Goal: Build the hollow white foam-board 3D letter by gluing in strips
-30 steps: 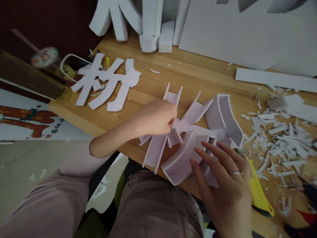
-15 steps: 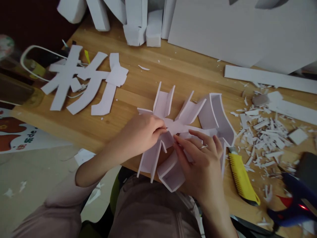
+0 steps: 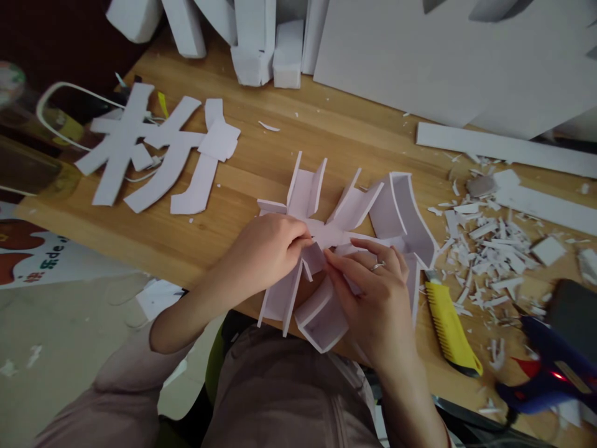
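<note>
A white foam-board character with raised side walls (image 3: 330, 233) lies at the table's front edge, beneath both hands. My left hand (image 3: 273, 246) comes in from the left, its thumb and fingers pinched on a small white foam-board strip (image 3: 314, 257) near the character's middle. On the strip's right end, the thumb and index finger of my right hand (image 3: 373, 286) close together; a ring is on one finger. Curved walls stand at the character's right side, partly behind that hand. The fingers hide the strip's ends, and I cannot tell whether it touches the base.
Flat white cut-out strokes (image 3: 124, 149) lie at the left over a white cable. To the right are a yellow utility knife (image 3: 450, 326), foam scraps (image 3: 501, 249) and a blue glue gun (image 3: 536, 373) with a red light. Large white boards (image 3: 420, 68) stand behind.
The view has shifted slightly, so things at the right appear a little farther left. Both hands keep nearly the same pinch on the small strip.
</note>
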Available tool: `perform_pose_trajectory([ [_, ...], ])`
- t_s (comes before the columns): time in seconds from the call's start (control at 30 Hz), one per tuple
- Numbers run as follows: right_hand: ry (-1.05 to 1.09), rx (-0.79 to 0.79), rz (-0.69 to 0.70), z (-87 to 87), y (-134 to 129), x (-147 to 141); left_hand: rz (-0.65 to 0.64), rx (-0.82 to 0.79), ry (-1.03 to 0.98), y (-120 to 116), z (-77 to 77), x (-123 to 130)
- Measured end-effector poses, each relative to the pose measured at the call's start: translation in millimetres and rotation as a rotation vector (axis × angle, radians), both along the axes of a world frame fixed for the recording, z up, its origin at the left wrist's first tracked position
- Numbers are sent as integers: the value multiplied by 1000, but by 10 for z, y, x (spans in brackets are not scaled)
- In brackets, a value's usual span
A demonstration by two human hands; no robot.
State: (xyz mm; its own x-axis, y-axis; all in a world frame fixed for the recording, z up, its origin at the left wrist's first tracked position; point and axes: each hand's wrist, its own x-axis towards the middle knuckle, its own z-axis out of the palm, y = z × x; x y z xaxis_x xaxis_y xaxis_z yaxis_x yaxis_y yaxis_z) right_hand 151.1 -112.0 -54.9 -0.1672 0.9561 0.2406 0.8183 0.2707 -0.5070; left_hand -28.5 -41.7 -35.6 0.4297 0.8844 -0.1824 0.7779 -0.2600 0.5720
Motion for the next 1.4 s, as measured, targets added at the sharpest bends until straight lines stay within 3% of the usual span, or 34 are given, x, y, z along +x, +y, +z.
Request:
perform_pose_trajectory([
  [0.2,20,48,-9,-53,-2,-11,35,-9,-60,16,-17,1],
  [0.5,13,-28,-55,-118,13,-23,34,50,-30,24,-60,25],
  [0.9,8,-35,-71,-83,0,-52,83,103,25,-83,-48,79],
  [1.13,32,-48,-73,-70,-7,-55,33,68,-22,-56,-30,42],
  [1.4,50,-36,-51,-108,4,-27,63,-10,-98,-60,-77,55],
])
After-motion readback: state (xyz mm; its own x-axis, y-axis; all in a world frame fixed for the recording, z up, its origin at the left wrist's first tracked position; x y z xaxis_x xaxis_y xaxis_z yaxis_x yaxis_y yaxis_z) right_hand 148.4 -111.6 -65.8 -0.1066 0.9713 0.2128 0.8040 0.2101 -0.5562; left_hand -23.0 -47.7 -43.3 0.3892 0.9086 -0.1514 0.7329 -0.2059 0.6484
